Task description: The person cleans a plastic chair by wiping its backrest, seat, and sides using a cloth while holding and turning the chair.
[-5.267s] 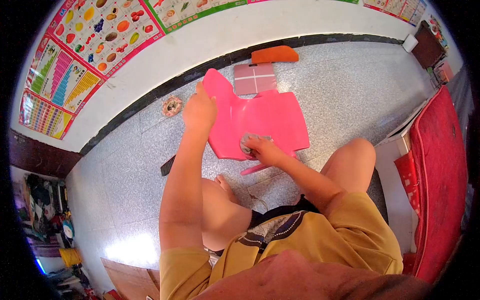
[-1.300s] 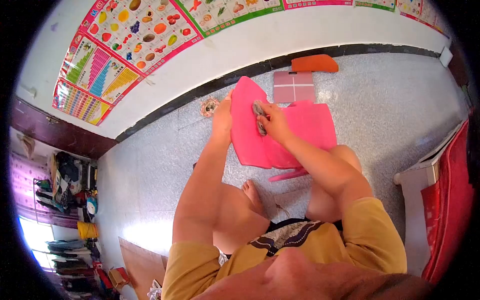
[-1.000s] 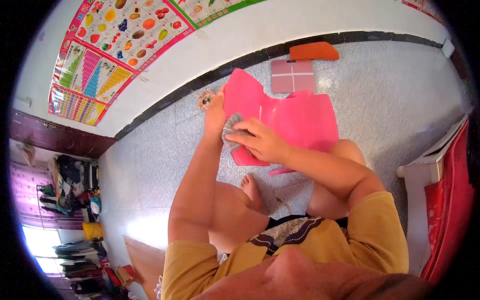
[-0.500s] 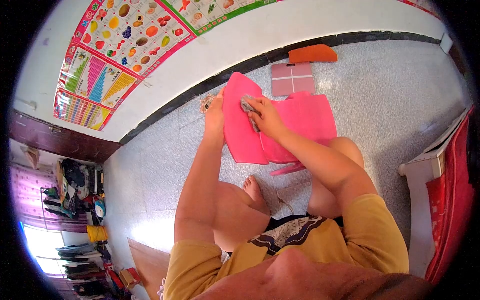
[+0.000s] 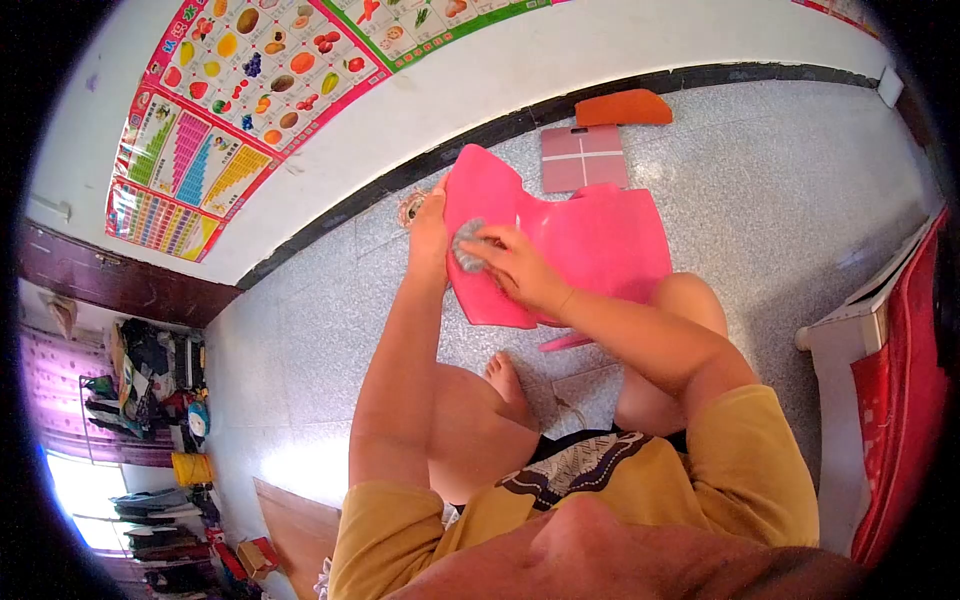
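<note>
In the head view, a pink chair [image 5: 605, 240] takes up the middle of the frame, just above centre, with its backrest on the left of the fold and its wider part on the right. The left hand [image 5: 430, 235] is at the outer left edge of the backrest, closed over that edge, with some of its fingers hidden from sight. The right hand [image 5: 520, 268] reaches in from the lower right and has a bunched grey cloth [image 5: 466, 248] under its bent fingers, held against the face of the backrest, close to the left hand but apart from it. Just past the left hand, partly covered by it, lies a small round thing [image 5: 409, 208] too unclear to name. Above the chair, at the upper centre, a pink square scale [image 5: 560, 172] with a white cross lies on the speckled floor [image 5: 780, 190], and an orange board [image 5: 625, 107] lies next to it by the wall [image 5: 480, 85]. A fruit poster [image 5: 270, 75] fills much of the upper left. A bare foot [image 5: 505, 382] rests below the chair, red bedding [image 5: 905, 400] runs down the right side, and a yellow bucket [image 5: 192, 468] stands near hung clothes [image 5: 150, 538] at the lower left.
</note>
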Demonstrator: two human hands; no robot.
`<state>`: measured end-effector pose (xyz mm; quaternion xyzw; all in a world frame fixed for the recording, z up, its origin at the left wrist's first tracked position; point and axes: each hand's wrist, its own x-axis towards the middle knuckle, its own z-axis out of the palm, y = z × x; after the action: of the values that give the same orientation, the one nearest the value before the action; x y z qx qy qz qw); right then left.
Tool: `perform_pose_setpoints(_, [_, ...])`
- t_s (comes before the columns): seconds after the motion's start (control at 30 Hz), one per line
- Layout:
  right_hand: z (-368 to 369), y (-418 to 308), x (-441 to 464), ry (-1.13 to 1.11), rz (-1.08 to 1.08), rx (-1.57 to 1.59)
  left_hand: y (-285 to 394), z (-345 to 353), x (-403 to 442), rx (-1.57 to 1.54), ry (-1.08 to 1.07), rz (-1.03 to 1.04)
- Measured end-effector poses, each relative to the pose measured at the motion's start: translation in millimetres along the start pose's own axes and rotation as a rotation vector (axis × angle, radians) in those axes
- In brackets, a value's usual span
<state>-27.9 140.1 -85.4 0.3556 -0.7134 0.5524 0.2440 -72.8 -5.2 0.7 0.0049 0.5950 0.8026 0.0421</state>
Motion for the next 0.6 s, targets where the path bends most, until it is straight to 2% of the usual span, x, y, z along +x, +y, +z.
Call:
perform_pose_setpoints(0.1, [11.9,31.2,-0.6,0.088,0.159,0.016,-6.2,-6.3,5.7,-0.080,0.007,-0.012])
perform_pose_setpoints(0.23, [2.5,45.3,1.5,0.134,0.312,0.117,-4.2,-5.1,3.6,-0.008,0.036,-0.008])
perform_pose_setpoints(0.43, [-4.0,28.1,2.4,0.015,0.403,-0.087,-3.7,-3.4,2.0,-0.023,0.005,0.008])
perform_pose_setpoints(0.5, [-8.4,2.1,1.4,-0.026,0.150,-0.050,-5.1,-4.6,1.0,-0.047,-0.041,0.027])
perform_pose_setpoints(0.53, [-11.2,-11.2,2.6,-0.049,0.025,-0.029,-3.4,-4.6,0.5,0.048,-0.022,0.054])
perform_pose_setpoints(0.6, [-16.2,-33.5,4.9,-0.099,-0.063,-0.006,-0.9,-4.9,0.5,0.237,0.016,0.104])
